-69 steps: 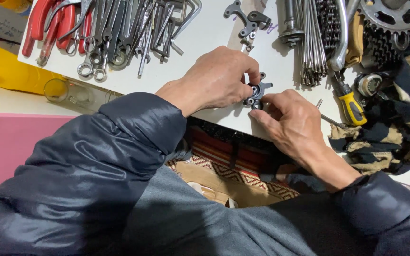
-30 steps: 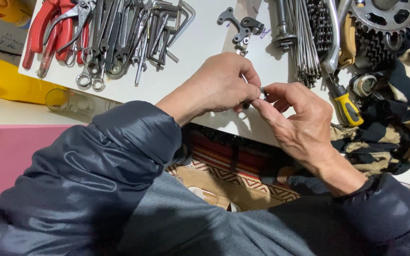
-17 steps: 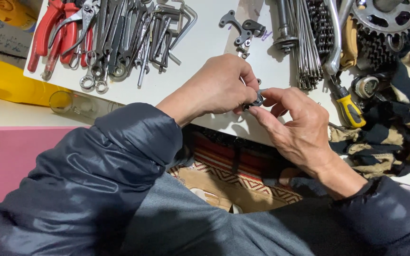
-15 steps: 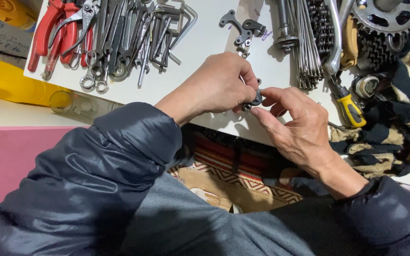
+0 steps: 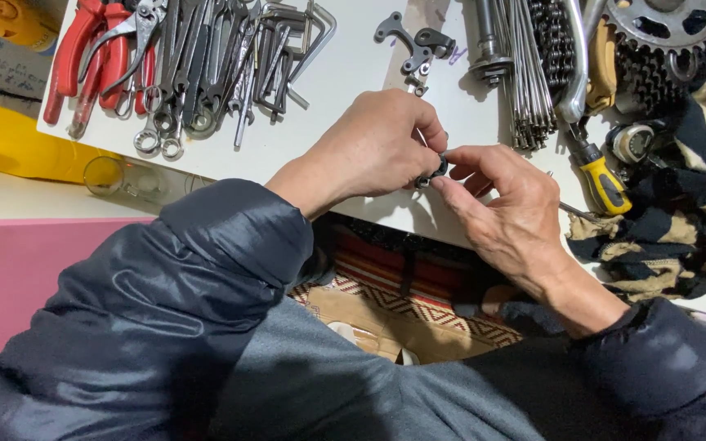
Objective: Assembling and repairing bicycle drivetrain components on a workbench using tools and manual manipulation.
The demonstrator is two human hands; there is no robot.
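Observation:
Both my hands meet over the near edge of a white board. My left hand pinches a small dark metal part from the left. My right hand holds the same part from the right with thumb and forefinger. Most of the part is hidden by my fingers. Two similar dark metal brackets lie on the board just beyond my hands.
A pile of wrenches, hex keys and red-handled pliers lies at the back left. Spokes, a chain, sprockets and a yellow-handled screwdriver lie at the right beside patterned cloth. A yellow object sits at the left.
The part was larger in view at first; now only a small piece shows between my fingertips. My hands stay together, fingers shifting slightly on the part.

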